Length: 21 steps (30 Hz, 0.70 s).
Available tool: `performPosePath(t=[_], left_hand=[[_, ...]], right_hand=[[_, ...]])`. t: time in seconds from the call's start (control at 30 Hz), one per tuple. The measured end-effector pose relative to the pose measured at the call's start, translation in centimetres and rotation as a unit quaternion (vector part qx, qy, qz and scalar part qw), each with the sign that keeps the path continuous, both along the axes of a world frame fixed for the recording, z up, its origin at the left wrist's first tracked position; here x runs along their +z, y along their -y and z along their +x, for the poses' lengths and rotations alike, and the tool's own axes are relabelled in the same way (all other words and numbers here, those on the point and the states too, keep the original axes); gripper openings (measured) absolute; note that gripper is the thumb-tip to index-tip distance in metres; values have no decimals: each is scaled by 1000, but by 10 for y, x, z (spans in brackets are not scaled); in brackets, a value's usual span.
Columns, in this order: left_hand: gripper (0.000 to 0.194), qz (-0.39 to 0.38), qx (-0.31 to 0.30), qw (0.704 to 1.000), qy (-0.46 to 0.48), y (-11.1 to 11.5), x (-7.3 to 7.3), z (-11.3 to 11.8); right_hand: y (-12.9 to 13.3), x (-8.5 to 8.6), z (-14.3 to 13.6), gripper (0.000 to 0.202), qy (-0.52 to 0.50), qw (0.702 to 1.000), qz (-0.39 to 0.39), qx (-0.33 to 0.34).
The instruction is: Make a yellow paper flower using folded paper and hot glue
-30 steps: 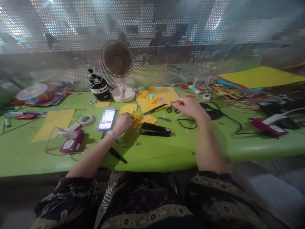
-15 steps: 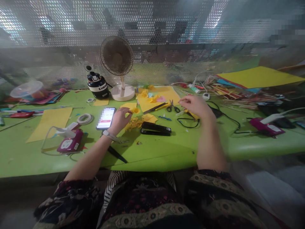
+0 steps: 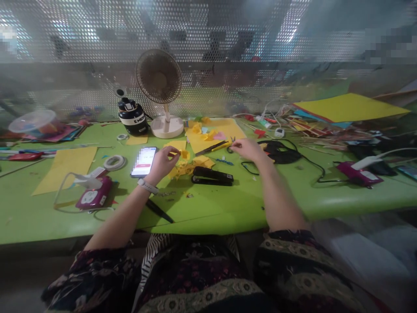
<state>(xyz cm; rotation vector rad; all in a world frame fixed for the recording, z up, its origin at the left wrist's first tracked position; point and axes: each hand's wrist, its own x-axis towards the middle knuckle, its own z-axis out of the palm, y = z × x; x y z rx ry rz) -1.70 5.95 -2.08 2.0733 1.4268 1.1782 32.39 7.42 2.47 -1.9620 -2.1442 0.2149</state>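
Observation:
My left hand (image 3: 163,163) has its fingertips pinched on a crumpled yellow paper piece (image 3: 185,154), beside the lit phone (image 3: 143,161). Other folded yellow paper pieces (image 3: 180,171) lie just below it. My right hand (image 3: 248,149) is closed at the handles of small scissors (image 3: 233,140); one dark loop and the blade tips show, and the fingers cover the rest. Left of the scissors lies a long dark tool with a yellow part (image 3: 211,148). A black stapler (image 3: 212,176) rests between my two hands, nearer to me.
A fan (image 3: 167,127) and a dark bottle (image 3: 133,119) stand at the back. Purple power strips (image 3: 94,192) with cables lie on both sides. Paper strips and yellow sheets (image 3: 352,107) are piled at right. A tape roll (image 3: 114,163) sits left of the phone.
My right hand has moved left, from above the black cord and dark pouch to the scissors' handles. My left hand stays at the yellow paper, almost unmoved.

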Motion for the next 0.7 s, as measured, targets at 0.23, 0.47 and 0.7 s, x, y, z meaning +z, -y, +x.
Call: performPosePath(t=[0.23,0.47,0.7], left_hand=[[16,-101,-41,988,109,0,-2,3],[15,-141,-29,977,160,1,-1,6],[10,-151,-23,978,139,3,0,7]], right_hand=[[30,26,-32,27,-78,985,-88,129],[60,32,-71,48,1,955,-143,259],[61,25,-87,23,69,964,-87,240]])
